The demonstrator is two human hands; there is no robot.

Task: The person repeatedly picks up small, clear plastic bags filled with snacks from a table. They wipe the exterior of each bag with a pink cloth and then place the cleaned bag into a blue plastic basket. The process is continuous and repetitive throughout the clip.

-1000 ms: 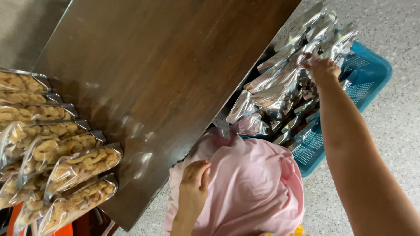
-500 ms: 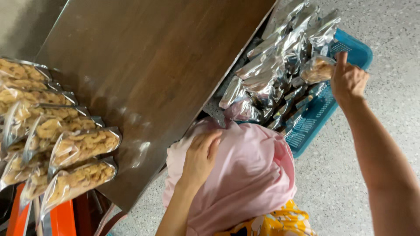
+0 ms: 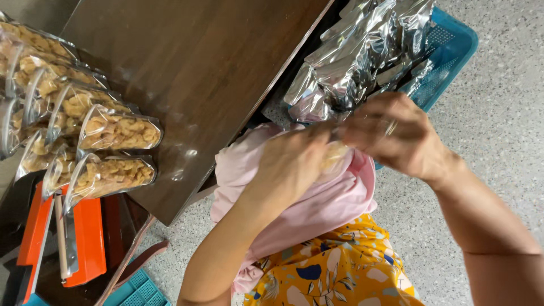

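My left hand (image 3: 289, 167) and my right hand (image 3: 391, 133) meet over my lap, both gripping one clear snack pouch (image 3: 331, 158) filled with pale chips. The pouch is mostly hidden between my fingers. Below the hands lies pink cloth (image 3: 323, 204) on my lap. Just beyond them a blue plastic basket (image 3: 447, 51) holds several filled pouches with silver foil backs (image 3: 351, 62).
A dark brown wooden table (image 3: 198, 68) fills the upper left. Several clear pouches of chips (image 3: 113, 136) lie in rows at its left edge. An orange heat sealer (image 3: 68, 238) sits below them. A teal basket corner (image 3: 136, 289) shows on the speckled floor.
My right hand left the blue basket with a pouch and came down to my lap. My left hand rose from the pink cloth and took hold of the same pouch.
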